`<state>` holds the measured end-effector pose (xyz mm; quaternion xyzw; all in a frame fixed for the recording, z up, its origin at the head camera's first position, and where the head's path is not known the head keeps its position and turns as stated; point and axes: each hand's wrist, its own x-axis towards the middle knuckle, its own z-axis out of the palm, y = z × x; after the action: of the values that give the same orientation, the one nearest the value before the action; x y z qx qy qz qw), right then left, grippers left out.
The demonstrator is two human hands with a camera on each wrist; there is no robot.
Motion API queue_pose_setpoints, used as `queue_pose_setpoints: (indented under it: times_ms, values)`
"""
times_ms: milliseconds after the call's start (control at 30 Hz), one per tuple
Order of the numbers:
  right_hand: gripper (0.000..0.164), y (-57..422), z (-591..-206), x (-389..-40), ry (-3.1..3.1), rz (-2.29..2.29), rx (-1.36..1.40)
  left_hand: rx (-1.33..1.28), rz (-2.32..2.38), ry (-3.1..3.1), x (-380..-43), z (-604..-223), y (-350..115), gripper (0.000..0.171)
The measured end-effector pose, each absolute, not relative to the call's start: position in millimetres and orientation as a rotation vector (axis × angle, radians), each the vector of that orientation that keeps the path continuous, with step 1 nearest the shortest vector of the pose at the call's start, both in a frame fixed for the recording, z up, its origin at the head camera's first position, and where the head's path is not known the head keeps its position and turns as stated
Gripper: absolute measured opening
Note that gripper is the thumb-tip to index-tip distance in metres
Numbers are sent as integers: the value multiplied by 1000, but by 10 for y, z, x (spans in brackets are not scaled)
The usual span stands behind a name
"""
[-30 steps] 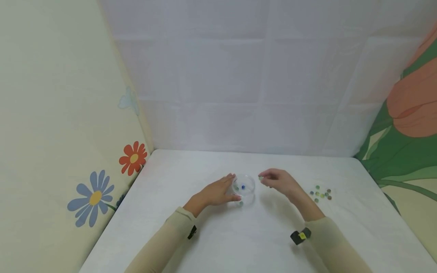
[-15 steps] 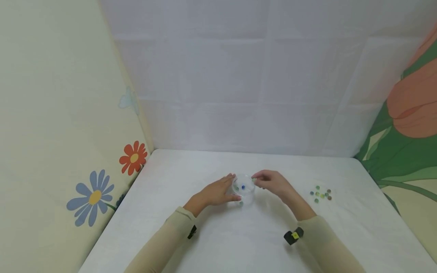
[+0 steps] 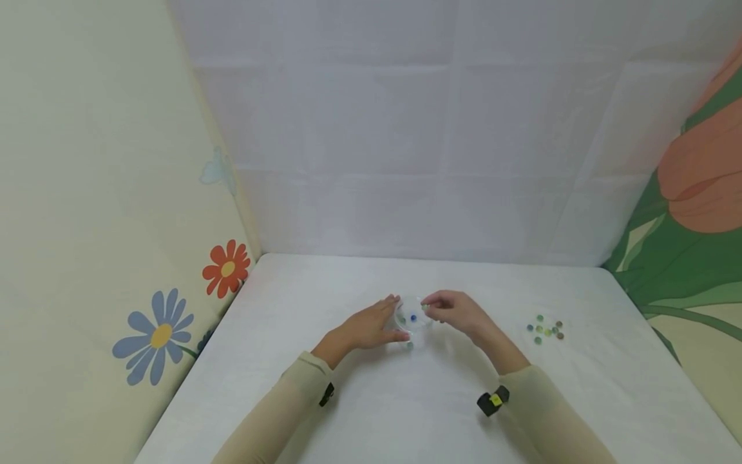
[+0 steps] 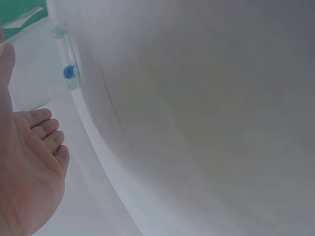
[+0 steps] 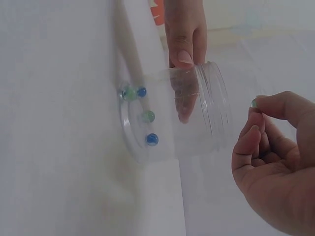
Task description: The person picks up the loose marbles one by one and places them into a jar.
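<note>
Head view: we see a clear screw-neck jar point(image 3: 412, 303) upright on the white surface point(image 3: 406, 419) between the two hands, its long axis vertical and its mouth facing up. The left hand point(image 3: 370, 327) holds it, thumb to the near side and fingers to the far side, spread about the wall. The right hand point(image 3: 465, 314) pinches a green marble point(image 3: 426, 307) at the right part of the rim. The governing relation, we judge, is between this marble and the mouth—its height is hard to read from here. Inside we make out a blue marble point(image 3: 413, 318); well to the right lies a cluster of loose marbles point(image 3: 547, 332).

Left wrist view: we find the left palm turned toward the camera, its fingertips close together beside the jar's wall. Blue and green marbles rest low in the jar; the pinched marble does not show.

Right wrist view: the jar appears sideways because the camera is turned. Here we gain what the head view lacks—the pinched marble lies just beyond the threaded neck point(image 5: 212, 101), in line with the mouth and apart from the rim. We also see several marbles gathered at the base, and the left hand on the far wall.
</note>
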<state>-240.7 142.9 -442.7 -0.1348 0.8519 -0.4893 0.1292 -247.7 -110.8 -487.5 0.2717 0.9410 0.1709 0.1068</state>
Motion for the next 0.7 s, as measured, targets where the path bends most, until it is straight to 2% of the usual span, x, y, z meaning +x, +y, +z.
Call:
queue_pose_setpoints:
  times_ms: [700]
  values:
    - [35, 1405, -4422, -2375, 2435, -1457, -412, 801, 465, 2780, -2462, -4852, -1104, 100]
